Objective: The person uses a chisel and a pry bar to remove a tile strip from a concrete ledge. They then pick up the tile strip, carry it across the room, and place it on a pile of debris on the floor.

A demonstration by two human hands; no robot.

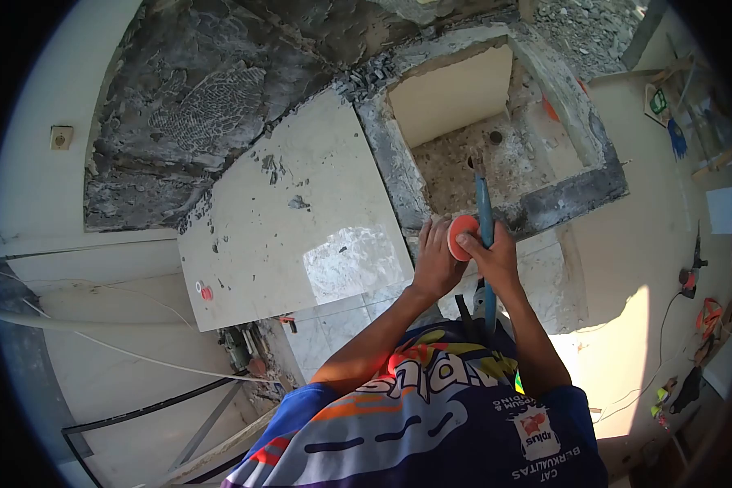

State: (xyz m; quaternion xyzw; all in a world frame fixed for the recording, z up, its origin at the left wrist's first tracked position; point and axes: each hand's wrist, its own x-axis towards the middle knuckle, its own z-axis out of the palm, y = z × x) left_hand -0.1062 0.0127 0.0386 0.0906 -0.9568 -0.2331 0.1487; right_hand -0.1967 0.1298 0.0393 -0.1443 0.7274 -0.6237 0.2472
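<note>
My left hand [439, 262] is closed around the edge of a round, flat red disc [462, 237] that looks like a tape spool. Just to its right, my right hand [496, 259] grips a blue pipe [484, 195], and its thumb presses on the disc. The pipe's far end points into the open basin [455, 179], near a dark hole in the floor. Its near end runs down towards my waist. Parts of both hands' fingers are hidden behind the disc and the pipe.
A pale slab [276, 220] with scattered mortar crumbs and a small red roll [206, 293] lies left of the basin. Rubble [586, 37] is piled at the back right. A power tool [690, 278] with a cord lies at right, another tool [236, 348] below the slab.
</note>
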